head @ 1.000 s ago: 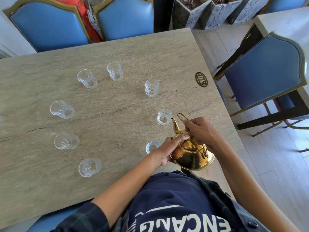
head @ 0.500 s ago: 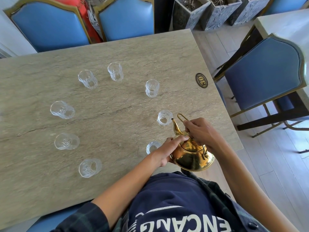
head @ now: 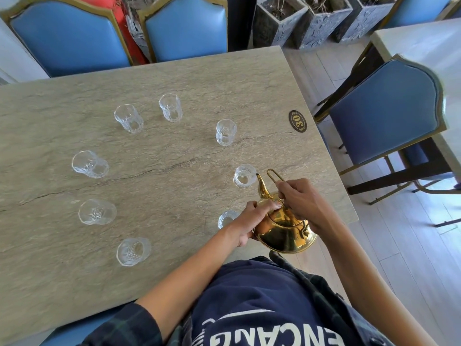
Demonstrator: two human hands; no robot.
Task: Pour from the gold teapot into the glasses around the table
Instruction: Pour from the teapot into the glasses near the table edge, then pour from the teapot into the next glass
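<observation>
The gold teapot hangs tilted over the table's near right part, its spout tip at the rim of a clear glass. My right hand grips the teapot's wire handle. My left hand has its fingers laid on the lid and side of the pot. Another glass stands just left of my left hand, partly hidden by it. Several more glasses ring the table, among them one at the far middle, one at the left and one at the near left.
The stone-look table carries a black oval "30" plaque near its right edge. Blue chairs stand beyond the far edge and to the right. Grey planters line the back. A second table is at the far right.
The teapot's spout has moved slightly forward and up to the rim of the glass. Both hands keep their hold.
</observation>
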